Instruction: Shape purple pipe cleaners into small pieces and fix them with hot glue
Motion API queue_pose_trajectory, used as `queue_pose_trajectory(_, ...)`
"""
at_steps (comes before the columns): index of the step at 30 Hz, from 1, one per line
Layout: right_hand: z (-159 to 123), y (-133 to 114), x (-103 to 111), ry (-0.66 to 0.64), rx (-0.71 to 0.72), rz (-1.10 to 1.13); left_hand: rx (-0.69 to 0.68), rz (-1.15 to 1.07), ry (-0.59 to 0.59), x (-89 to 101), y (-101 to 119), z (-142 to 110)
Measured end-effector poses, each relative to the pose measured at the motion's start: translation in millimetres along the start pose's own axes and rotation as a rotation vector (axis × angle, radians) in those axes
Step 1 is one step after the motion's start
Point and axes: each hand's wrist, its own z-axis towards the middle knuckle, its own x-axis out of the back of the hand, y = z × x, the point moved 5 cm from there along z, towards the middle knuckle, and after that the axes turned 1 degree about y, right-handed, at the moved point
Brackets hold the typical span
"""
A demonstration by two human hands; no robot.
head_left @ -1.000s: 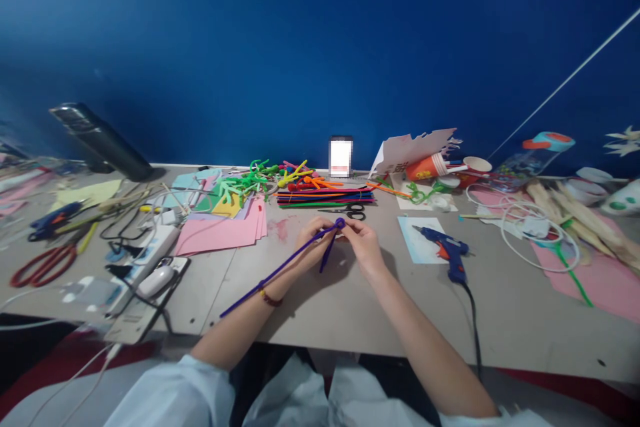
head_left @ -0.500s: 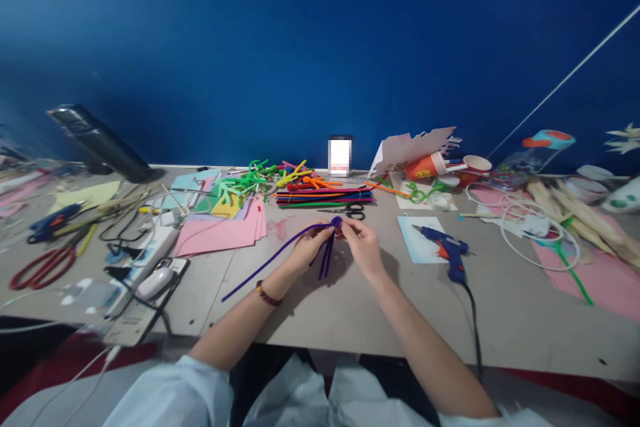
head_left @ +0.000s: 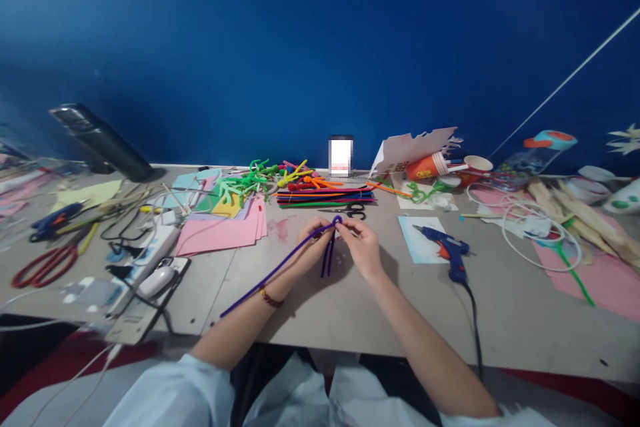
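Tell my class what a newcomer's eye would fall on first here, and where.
Probably the purple pipe cleaners, pinched by the left hand and right hand over the table. Straight beyond, a bright phone stands before the blue wall. To the right lies a blue glue gun.
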Motion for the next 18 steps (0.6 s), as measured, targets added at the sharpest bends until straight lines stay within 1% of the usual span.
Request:
queue_pose_trajectory(3,0,0,0,0.001,0.011,0.009,-0.009,0.030,0.009,-0.4,-1,-1)
queue_pose_trajectory(10,-2,-3,0,0.005,0.051,0.000,0.071,-0.015,0.040,-0.1,-6,-4)
queue_pose_trajectory(18,1,0,1,0.007,0.042,-0.016,0.072,0.029,0.007,-2.5,8,-3)
